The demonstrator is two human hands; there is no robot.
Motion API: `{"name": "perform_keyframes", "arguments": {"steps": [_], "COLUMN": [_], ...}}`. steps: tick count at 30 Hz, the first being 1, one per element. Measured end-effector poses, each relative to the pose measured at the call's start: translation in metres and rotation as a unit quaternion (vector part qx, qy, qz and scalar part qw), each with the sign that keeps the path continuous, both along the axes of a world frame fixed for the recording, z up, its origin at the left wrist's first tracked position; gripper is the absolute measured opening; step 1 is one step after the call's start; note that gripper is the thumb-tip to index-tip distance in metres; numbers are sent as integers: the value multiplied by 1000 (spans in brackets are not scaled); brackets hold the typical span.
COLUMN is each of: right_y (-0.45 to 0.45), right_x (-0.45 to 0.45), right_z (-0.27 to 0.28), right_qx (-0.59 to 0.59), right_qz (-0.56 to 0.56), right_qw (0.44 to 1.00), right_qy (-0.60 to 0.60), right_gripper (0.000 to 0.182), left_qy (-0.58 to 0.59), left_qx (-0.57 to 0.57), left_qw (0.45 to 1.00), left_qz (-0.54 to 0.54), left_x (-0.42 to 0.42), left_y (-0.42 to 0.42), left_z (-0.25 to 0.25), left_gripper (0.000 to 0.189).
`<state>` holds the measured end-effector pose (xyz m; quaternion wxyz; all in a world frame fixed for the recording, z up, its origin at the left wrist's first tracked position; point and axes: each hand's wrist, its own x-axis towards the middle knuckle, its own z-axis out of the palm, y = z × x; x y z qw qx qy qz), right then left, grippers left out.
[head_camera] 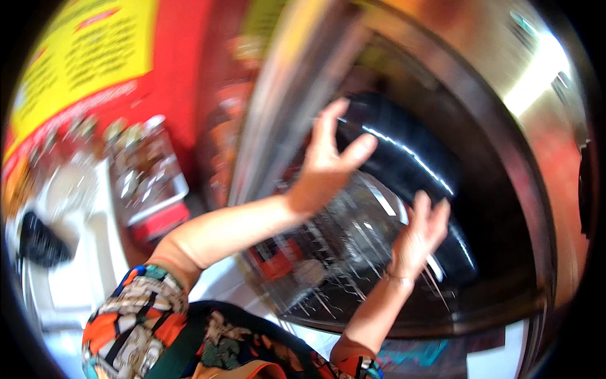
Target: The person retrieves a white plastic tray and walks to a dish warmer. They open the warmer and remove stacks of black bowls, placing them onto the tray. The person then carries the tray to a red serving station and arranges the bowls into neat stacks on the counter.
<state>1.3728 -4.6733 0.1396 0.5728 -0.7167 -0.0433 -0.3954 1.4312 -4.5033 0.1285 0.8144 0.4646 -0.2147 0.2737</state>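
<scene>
My left hand [331,161] is raised with thumb and fingers spread, and nothing shows in it. Below and right of it, my right hand [419,232] has its fingers apart too. Beyond both hands a large glossy black curved object [397,128] with bright reflections lies on a dark surface [492,237] with a curved rim. Under and between my arms is a shiny transparent item [350,227], perhaps a plastic cover or bag; blur hides its exact form. Whether either hand touches the black object or the transparent item, I cannot tell.
At left, capped bottles or jars [128,137] stand in a white tray [161,203] by a red wall with a yellow printed sign [109,42]. A white compartmented container [94,246] and a black object [42,241] are at far left. A metal surface [502,52] lies upper right.
</scene>
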Motion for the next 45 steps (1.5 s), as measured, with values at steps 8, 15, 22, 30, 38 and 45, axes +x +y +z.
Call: {"name": "perform_keyframes", "arguments": {"steps": [8, 15, 22, 30, 38, 45], "right_y": [156, 356, 536, 616, 651, 648], "right_x": [-127, -158, -224, -253, -256, -255], "right_z": [-52, -72, -103, -150, -206, -199], "right_qx": [-176, -292, -341, -535, -582, -524], "right_qz": [28, 268, 466, 378, 365, 446], "right_qw": [983, 913, 801, 747, 718, 711], "right_qy": [-38, -98, -160, -113, -113, -143], "right_gripper": [40, 30, 24, 21, 14, 31], "left_qy": [89, 35, 147, 243, 238, 311], "left_qx": [-232, -318, -503, -660, -670, -682], "left_qw": [964, 947, 835, 700, 693, 660], "left_qz": [-97, 29, 166, 120, 124, 48], "left_x": [-164, -273, -364, -369, -337, -373], "left_y": [159, 340, 470, 520, 547, 549], "left_z": [-64, -115, -193, -247, -343, -315], "left_gripper": [57, 64, 72, 69, 90, 85]}}
